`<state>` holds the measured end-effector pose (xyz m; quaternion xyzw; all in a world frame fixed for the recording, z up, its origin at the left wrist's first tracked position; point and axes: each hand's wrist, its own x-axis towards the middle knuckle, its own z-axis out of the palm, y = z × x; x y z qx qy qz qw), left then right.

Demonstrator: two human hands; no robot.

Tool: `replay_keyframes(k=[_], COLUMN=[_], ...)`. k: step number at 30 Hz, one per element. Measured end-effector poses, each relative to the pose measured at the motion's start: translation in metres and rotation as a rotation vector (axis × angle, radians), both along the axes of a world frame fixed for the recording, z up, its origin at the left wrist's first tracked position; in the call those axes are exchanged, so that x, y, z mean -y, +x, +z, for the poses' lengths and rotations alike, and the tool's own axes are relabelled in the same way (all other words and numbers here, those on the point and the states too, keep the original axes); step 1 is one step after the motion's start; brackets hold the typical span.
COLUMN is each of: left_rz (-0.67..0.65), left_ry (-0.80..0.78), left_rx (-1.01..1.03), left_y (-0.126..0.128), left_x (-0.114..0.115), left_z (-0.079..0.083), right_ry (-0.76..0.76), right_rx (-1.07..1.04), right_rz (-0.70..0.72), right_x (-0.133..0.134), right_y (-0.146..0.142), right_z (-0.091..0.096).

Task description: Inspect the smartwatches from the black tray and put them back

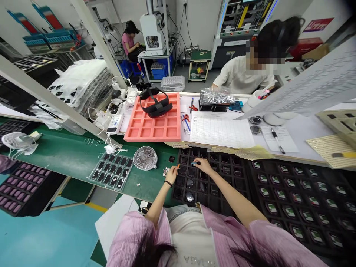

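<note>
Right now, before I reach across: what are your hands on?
Left hand pinching orange-tipped tool. Right hand holding blue piece over black tray. Small fan off to the left.

A loose long-sleeved shirt [133, 237] is worn open at the front, and it is made of a pale pink fabric with thin vertical stripes. Under this shirt a white top [189, 233] is seen, on which pale raised lettering [193, 258] is printed, though the words cannot be read clearly. Below the top, light blue denim jeans [180, 212] can be seen at the waist. A thin black band [168, 183] is worn around the left wrist [165, 187]. Long dark hair [155, 252] is seen hanging in front of the shirt.
</note>
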<state>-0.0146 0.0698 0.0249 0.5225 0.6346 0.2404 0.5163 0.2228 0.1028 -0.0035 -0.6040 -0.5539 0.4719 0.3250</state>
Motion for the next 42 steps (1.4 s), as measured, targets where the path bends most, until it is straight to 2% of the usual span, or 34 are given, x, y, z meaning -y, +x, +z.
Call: replay_keyframes(k=[5, 10, 13, 17, 30, 36, 39, 42], left_rz=[-0.143, -0.210, -0.224, -0.231, -0.214, -0.268, -0.260, -0.211], left_ry=[-0.006, -0.036, -0.022, 0.045, 0.100, 0.033, -0.001, -0.003], left_rx=[0.146, 0.268, 0.308, 0.331, 0.355, 0.328, 0.351, 0.383], left_y=[0.025, 0.042, 0.047, 0.048, 0.046, 0.041, 0.042, 0.045], left_x=[0.004, 0.004, 0.003, 0.004, 0.006, 0.004, 0.009, 0.015], left_z=[0.028, 0.060, 0.075, 0.084, 0.085, 0.091, 0.095, 0.093], right_ry=[-0.056, -0.109, -0.130, -0.164, -0.184, -0.224, -0.319, -0.375], right_rx=[-0.389, -0.757, -0.884, -0.963, -1.021, -1.007, -1.127, -1.279], right_rz=[-0.089, -0.179, -0.217, -0.233, -0.266, -0.223, -0.155, -0.180], right_x=[0.019, 0.034, 0.035, 0.033, 0.036, 0.038, 0.042, 0.046], right_y=[-0.015, -0.038, -0.048, -0.052, -0.059, -0.061, -0.065, -0.066], right_z=[0.030, 0.066, 0.083, 0.097, 0.112, 0.112, 0.108, 0.098])
